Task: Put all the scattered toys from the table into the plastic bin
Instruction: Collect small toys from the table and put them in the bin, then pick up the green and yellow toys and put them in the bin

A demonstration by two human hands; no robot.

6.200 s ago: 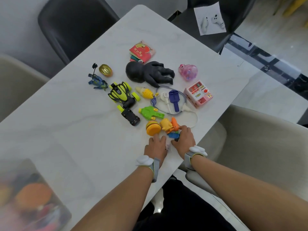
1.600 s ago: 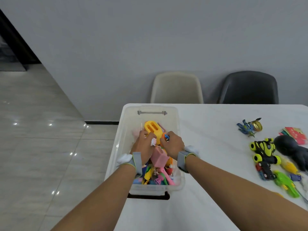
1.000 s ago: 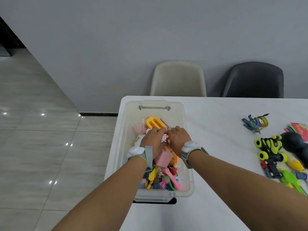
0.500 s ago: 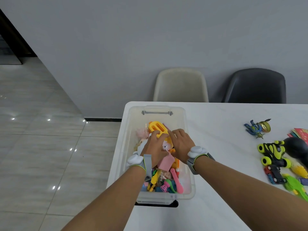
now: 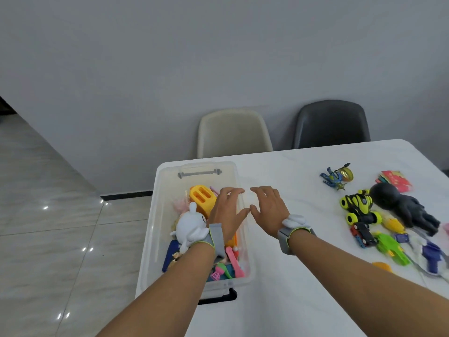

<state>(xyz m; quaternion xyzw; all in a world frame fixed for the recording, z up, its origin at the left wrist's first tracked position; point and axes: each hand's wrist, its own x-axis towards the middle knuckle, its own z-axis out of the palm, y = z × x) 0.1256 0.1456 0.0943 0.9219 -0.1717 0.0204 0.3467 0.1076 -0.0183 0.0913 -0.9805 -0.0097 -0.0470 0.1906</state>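
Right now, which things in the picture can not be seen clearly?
- Head view: toys in the plastic bin beneath the left hand and forearm are hidden.
- Head view: the blue toy and orange toy at lower right are motion-blurred.
- Head view: a pink toy is cut by the right edge.

A plain grey wall [image 5: 170, 69] spans twelve o'clock; glossy pale tiled floor [image 5: 48, 239] at nine; cream plastic chair [image 5: 233, 132] and black plastic chair [image 5: 330, 122] stand behind the white counter [image 5: 291, 300].
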